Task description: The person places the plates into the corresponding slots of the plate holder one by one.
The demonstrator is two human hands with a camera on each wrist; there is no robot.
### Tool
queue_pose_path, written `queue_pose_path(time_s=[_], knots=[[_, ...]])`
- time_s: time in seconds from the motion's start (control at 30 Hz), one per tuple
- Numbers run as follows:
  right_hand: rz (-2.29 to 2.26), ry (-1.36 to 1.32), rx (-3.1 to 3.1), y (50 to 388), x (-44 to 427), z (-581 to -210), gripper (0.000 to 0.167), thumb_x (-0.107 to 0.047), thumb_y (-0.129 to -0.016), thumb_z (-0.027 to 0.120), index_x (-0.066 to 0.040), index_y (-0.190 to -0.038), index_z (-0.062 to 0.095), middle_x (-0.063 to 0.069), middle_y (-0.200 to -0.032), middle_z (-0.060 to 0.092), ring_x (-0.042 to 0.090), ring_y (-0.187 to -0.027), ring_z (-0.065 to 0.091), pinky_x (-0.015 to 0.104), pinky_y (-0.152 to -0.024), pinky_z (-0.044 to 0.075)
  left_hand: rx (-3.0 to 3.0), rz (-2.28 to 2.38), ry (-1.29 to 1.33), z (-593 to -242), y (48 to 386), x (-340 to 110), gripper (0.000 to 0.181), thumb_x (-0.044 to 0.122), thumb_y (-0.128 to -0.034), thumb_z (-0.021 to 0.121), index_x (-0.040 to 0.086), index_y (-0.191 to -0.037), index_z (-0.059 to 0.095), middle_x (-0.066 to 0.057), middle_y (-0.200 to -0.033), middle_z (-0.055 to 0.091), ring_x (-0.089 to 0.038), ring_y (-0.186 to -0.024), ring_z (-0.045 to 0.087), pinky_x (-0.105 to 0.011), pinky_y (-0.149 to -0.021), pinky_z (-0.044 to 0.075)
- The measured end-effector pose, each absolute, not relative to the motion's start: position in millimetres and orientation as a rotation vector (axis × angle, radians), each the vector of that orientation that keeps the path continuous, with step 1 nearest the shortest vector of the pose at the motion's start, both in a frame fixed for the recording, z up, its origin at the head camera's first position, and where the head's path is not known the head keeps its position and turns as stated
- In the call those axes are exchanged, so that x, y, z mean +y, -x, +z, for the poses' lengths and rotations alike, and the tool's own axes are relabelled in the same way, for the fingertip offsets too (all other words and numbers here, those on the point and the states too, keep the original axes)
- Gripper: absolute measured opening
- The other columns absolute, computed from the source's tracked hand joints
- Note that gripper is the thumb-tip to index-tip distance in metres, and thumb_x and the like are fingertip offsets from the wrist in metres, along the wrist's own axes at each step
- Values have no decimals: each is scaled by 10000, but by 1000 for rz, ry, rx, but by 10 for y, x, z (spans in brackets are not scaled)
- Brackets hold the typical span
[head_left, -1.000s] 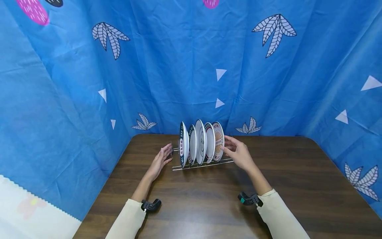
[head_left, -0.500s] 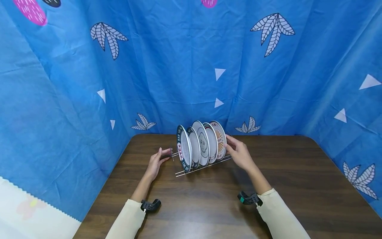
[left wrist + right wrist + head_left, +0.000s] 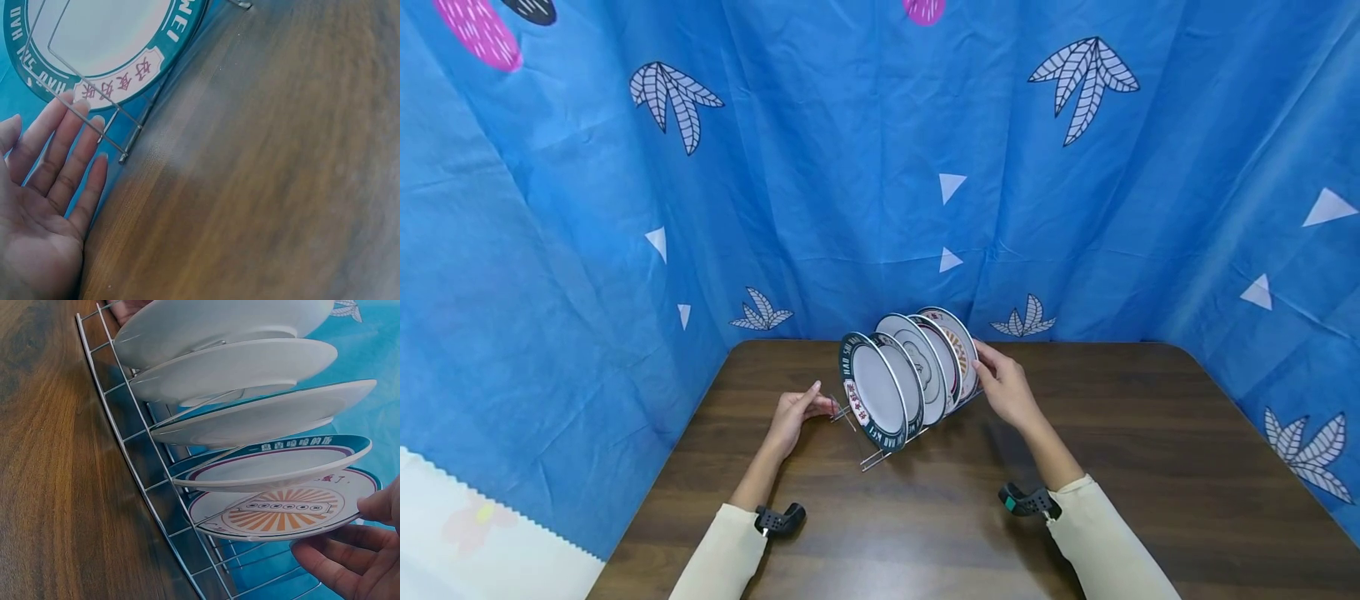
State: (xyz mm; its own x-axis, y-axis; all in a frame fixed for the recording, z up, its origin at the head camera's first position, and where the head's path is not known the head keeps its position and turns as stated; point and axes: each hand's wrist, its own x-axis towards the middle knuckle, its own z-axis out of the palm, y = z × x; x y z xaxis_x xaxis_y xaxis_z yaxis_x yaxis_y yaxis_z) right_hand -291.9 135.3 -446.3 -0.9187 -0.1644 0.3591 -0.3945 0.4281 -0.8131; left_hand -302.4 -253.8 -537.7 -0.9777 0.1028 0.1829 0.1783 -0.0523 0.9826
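A wire dish rack holds several plates on edge, leaning in a row. Nearest the left hand is a white plate with a dark green lettered rim. At the right end stands a plate with an orange sunburst. My right hand pinches this plate's edge, thumb on the patterned face and fingers behind it. My left hand has its fingers extended against the wire end of the rack, beside the green-rimmed plate. Between the two end plates, the middle ones overlap and partly hide each other.
A brown wood-grain table lies under the rack. Blue curtain hangs behind and at both sides, close to the table's back edge. Black wrist devices sit on both forearms.
The rack with its plates has turned, its left end swinging toward me, so the plate faces show more. My left hand has moved slightly toward me with that end; the right hand stays by the sunburst plate.
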Motion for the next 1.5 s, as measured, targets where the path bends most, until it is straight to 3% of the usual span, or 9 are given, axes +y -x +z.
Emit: queue_pose_path(time_s=[0.2, 0.37, 0.63, 0.73, 0.87, 1.03, 1.13, 1.27, 1.5], knots=[[1532, -435, -2461, 2883, 1391, -4500, 425, -89, -1060, 533, 14, -1470, 492, 254, -1306, 638, 353, -1024, 672, 451, -842, 613, -2140, -2251, 333, -5391, 2999, -2502, 547, 300, -1083, 510, -223, -1035, 664, -79, -825, 766, -176, -760, 736, -317, -793, 625], [1581, -367, -2429, 2838, 1412, -4401, 453, -181, -1079, 515, -2, -1491, 463, 267, -1333, 619, 396, -1126, 658, 472, -876, 604, -2109, -2292, 259, -5385, 3013, -2484, 585, 364, -1095, 460, -186, -1154, 648, -133, -900, 733, -170, -760, 697, -319, -778, 627], [1667, -248, -2394, 2792, 1370, -4317, 549, -299, -1103, 441, -13, -1560, 333, 281, -1442, 527, 405, -1265, 578, 511, -936, 572, -2038, -2280, 212, -5178, 3288, -2426, 598, 466, -1098, 379, -17, -1397, 565, -315, -1249, 618, -280, -899, 675, -412, -856, 616], [1812, -211, -2376, 2678, 1288, -4311, 614, -330, -1108, 406, -62, -1615, 185, 271, -1559, 385, 383, -1402, 444, 553, -1062, 479, -2051, -2293, 226, -5048, 3384, -2373, 592, 485, -1093, 377, 34, -1446, 528, -282, -1349, 572, -354, -1085, 630, -481, -964, 569], [1899, -212, -2380, 2471, 1110, -4318, 686, -327, -1112, 387, -122, -1633, -11, 221, -1676, 106, 359, -1530, 178, 549, -1231, 224, -2158, -2316, 304, -4892, 3489, -2259, 658, 548, -1083, 327, 65, -1511, 453, -208, -1496, 473, -373, -1320, 499, -535, -1097, 445], [1839, -268, -2440, 2272, 841, -4384, 781, -328, -1102, 422, -104, -1609, -128, 144, -1689, -130, 314, -1547, -94, 555, -1254, -2, -2283, -2381, 532, -4777, 3558, -2118, 705, 564, -1086, 191, 88, -1599, 271, -179, -1625, 308, -365, -1500, 262, -619, -1205, 213], [1794, -260, -2481, 2232, 740, -4425, 835, -386, -1090, 441, -99, -1600, -154, 141, -1667, -222, 321, -1528, -182, 590, -1239, -31, -2287, -2397, 622, -4739, 3572, -2082, 679, 547, -1092, 174, 113, -1605, 270, -168, -1631, 311, -345, -1525, 213, -644, -1218, 145], [1747, -246, -2505, 2251, 720, -4452, 848, -429, -1086, 432, -89, -1598, -152, 139, -1657, -254, 340, -1523, -185, 608, -1233, -23, -2295, -2403, 674, -4709, 3569, -2078, 652, 532, -1097, 180, 138, -1603, 295, -156, -1625, 335, -351, -1514, 249, -672, -1196, 186], [1776, -295, -2510, 2401, 841, -4439, 821, -453, -1090, 396, -101, -1605, -138, 112, -1674, -215, 310, -1535, -160, 595, -1237, -35, -2325, -2441, 715, -4724, 3482, -2104, 677, 560, -1086, 180, 147, -1621, 231, -120, -1669, 237, -360, -1518, 226, -655, -1177, 243]])
